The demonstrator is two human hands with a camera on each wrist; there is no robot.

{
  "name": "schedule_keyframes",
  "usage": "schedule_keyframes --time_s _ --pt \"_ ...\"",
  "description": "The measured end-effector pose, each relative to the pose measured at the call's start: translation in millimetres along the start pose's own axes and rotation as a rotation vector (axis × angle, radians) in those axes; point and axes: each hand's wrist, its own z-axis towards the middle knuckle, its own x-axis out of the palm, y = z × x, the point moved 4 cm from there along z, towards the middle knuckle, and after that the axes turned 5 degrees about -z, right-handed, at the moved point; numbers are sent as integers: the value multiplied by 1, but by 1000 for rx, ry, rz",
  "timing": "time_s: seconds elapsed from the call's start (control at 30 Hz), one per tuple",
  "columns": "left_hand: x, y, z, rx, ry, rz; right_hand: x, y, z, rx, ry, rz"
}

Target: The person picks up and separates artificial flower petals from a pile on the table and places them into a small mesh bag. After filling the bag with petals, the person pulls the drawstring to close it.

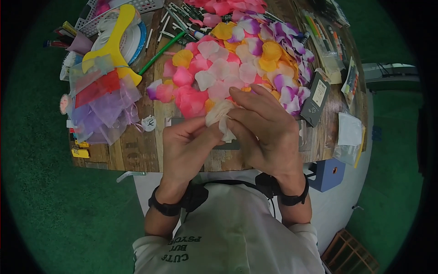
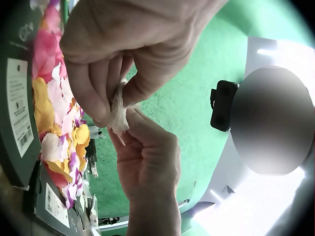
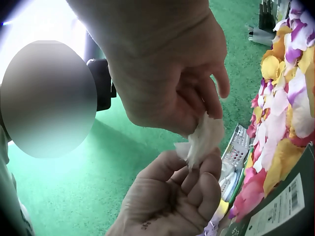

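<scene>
Close to the front edge of the table, both hands pinch one crumpled, off-white, thin cloth-like piece (image 1: 220,114). My left hand (image 1: 188,144) grips its lower left side between thumb and fingers. From the other side my right hand (image 1: 273,132) pinches it, with some fingers extended over the petals. In the left wrist view the gathered piece (image 2: 119,110) hangs in folds between the fingertips. The right wrist view shows its loose folds (image 3: 206,137) spreading between the two hands. A large heap of artificial petals (image 1: 219,73) in pink, white, yellow and purple lies just beyond them.
Sheer purple pouches (image 1: 107,109) and a yellow Y-shaped piece (image 1: 121,41) lie at left, near a white basket (image 1: 141,5). A dark labelled box (image 1: 315,98) stands right of the petals. Markers and a green stick (image 1: 162,52) lie behind.
</scene>
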Motion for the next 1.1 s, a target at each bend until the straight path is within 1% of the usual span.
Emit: schedule_keyframes --time_s 0.13,0.2,0.23,0.3,0.33,0.37,0.4,0.43,0.47,0.5,0.53,0.6,0.63,0.7,0.77,0.8,0.87,0.9,0.93,0.97,1.0,1.07,1.1 --pt "-1 -1 1 3 36 -53 -1 -4 -4 30 -22 37" --pt "-1 -1 2 -9 49 -61 0 -8 -5 119 -17 106" --pt "-1 -1 2 -10 57 -64 0 -8 -5 123 -16 105" --pt "-2 -1 2 -13 65 -68 2 -11 -6 261 25 202" --pt "-1 -2 3 -14 98 -48 0 -11 -5 262 27 203" --pt "-1 -3 2 -13 131 -28 2 -15 -6 396 121 285" --pt "-3 -4 3 -13 129 -29 5 -19 -8 529 216 367" --pt "-4 -5 3 -7 165 -9 4 -20 -8 528 218 368" --pt "-4 -6 3 -1 200 11 7 -23 -11 619 265 458" --pt "-6 -5 3 -4 199 9 10 -25 -14 711 312 549" --pt "-8 -3 4 -18 200 14 13 -27 -16 714 314 548" --pt "-7 -1 5 -32 202 19 14 -27 -15 542 247 455" --pt "-7 -2 5 -35 184 -19 16 -27 -14 541 248 455" --pt "-9 -5 6 -37 162 -58 16 -27 -13 530 174 463" --pt "-11 -3 6 -122 171 -73 13 -25 -10 545 194 428" --pt "-11 -1 6 -125 171 -75 12 -24 -10 559 214 394" --pt "-10 0 6 0 194 -33 12 -23 -9 552 219 389" --pt "-8 -1 6 4 192 -33 13 -22 -8 542 224 385" --pt "-6 -1 7 -7 196 25 12 -21 -6 537 226 385" --pt "-6 -1 8 -18 201 84 12 -19 -5 566 256 399" --pt "-8 -1 9 -15 198 84 12 -19 -5 595 286 413" --pt "-12 4 10 -80 207 -81 14 -20 -7 598 282 449" --pt "-13 2 10 -78 207 -82 15 -22 -8 603 276 483"
